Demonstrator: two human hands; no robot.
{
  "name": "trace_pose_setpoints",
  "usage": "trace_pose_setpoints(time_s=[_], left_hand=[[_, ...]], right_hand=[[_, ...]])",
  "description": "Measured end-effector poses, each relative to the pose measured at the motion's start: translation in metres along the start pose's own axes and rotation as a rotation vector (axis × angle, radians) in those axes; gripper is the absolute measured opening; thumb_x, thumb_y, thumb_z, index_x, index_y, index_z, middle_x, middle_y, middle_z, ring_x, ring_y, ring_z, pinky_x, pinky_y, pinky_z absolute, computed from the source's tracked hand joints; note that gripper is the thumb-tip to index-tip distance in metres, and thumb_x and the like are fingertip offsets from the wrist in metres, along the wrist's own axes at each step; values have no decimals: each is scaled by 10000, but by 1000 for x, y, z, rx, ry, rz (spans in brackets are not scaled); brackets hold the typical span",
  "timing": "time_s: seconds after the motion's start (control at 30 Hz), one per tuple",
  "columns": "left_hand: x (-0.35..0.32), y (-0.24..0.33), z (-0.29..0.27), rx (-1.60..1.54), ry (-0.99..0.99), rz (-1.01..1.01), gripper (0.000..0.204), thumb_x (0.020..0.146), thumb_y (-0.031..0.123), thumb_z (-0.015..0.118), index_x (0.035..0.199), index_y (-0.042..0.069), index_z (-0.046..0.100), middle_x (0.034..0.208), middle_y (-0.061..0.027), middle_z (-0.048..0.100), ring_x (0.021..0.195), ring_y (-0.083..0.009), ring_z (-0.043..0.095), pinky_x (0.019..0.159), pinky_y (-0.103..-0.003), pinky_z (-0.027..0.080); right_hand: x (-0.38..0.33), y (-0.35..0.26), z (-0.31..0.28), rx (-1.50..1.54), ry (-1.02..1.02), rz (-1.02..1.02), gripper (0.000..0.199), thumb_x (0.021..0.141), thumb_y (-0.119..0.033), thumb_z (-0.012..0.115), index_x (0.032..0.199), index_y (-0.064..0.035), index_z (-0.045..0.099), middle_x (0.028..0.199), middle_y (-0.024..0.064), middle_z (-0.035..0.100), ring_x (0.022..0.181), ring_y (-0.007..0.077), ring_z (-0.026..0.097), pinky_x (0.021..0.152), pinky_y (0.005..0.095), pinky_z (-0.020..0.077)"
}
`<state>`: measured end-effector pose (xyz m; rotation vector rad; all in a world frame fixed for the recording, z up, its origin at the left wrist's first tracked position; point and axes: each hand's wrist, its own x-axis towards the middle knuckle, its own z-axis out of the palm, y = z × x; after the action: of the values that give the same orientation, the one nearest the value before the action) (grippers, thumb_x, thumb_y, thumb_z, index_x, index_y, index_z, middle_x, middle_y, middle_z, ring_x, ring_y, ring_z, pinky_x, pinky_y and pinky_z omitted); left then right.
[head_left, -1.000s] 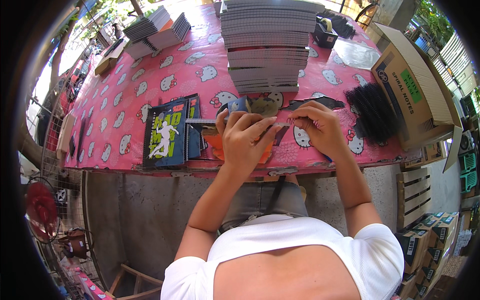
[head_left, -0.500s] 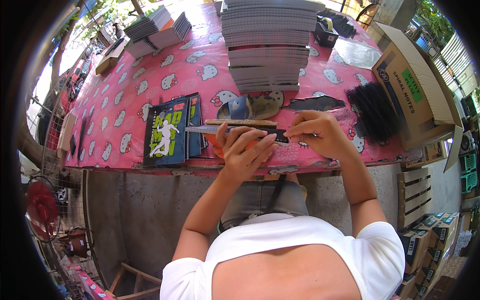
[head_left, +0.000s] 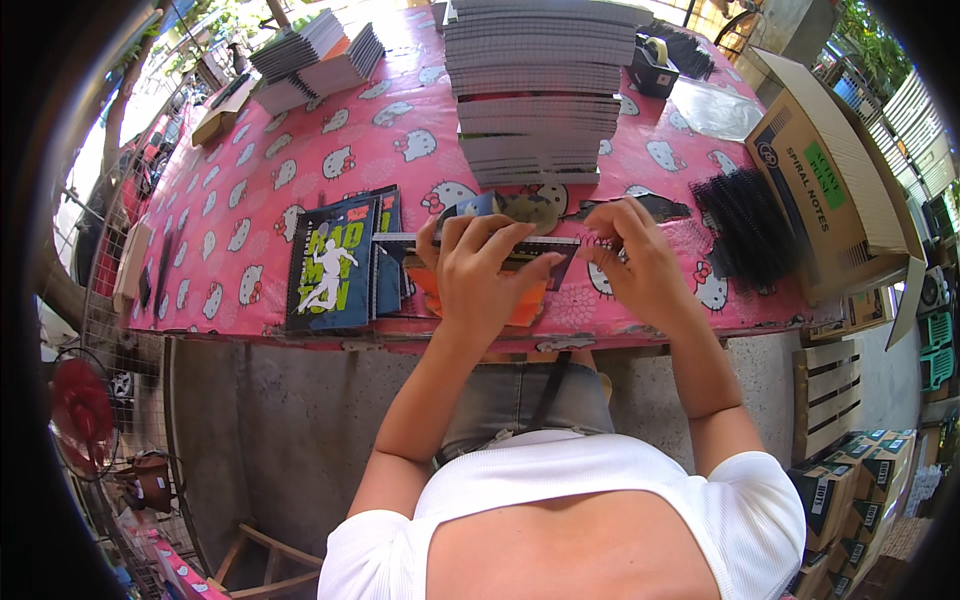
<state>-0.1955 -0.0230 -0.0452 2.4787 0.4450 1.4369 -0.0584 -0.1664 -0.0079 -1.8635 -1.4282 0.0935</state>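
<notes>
My left hand grips a notebook with an orange underside, held edge-up over the near edge of the pink table. My right hand pinches at the notebook's top edge near its right end, where a thin black spiral binding runs along it. Just left of my hands lies a small pile of dark finished notebooks with a white figure on the cover. A heap of black spiral coils lies to the right of my right hand.
A tall stack of unbound notebooks stands behind my hands. More stacks sit at the far left. An open cardboard box stands at the right, a tape dispenser behind it. A red fan and crates are on the floor.
The notebook was lifted off the table and tilted onto its edge. My right hand moved from its right side up to the top edge, onto the spiral.
</notes>
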Motion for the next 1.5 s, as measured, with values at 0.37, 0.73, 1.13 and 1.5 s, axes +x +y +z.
trace_pose_setpoints(time_s=[0.37, 0.73, 1.13, 1.5], left_hand=[[-7, -2, -2, -31, -51, -18, 248, 630, 331, 797, 797, 169, 711, 793, 38, 640, 815, -156, 551, 968, -393, 253], [-15, 0, -13, -33, -38, 20, 261, 625, 306, 790, 838, 179, 709, 779, 55, 646, 801, -143, 554, 961, -407, 260], [-14, -4, -14, 79, -13, -56, 389, 551, 358, 845, 834, 147, 680, 813, 8, 634, 902, -197, 577, 1032, -457, 254], [-7, -7, -5, -23, 26, -85, 332, 577, 363, 821, 732, 139, 632, 745, 16, 625, 812, -198, 566, 1005, -453, 254]], right_hand=[[4, -4, 12, -53, 45, -194, 180, 775, -137, 685, 912, -67, 592, 808, 86, 559, 755, 305, 585, 590, 402, 455], [10, -16, 4, -201, -183, -217, 156, 807, -168, 675, 889, -39, 643, 789, 106, 617, 695, 302, 607, 602, 366, 487], [76, 86, 104, -536, -334, -283, 379, 738, -289, 671, 1008, -36, 590, 994, 196, 616, 886, 384, 620, 691, 454, 521], [46, 96, 0, 266, -57, 17, 189, 771, -65, 675, 944, -31, 606, 878, 82, 665, 787, 202, 651, 705, 333, 543]])
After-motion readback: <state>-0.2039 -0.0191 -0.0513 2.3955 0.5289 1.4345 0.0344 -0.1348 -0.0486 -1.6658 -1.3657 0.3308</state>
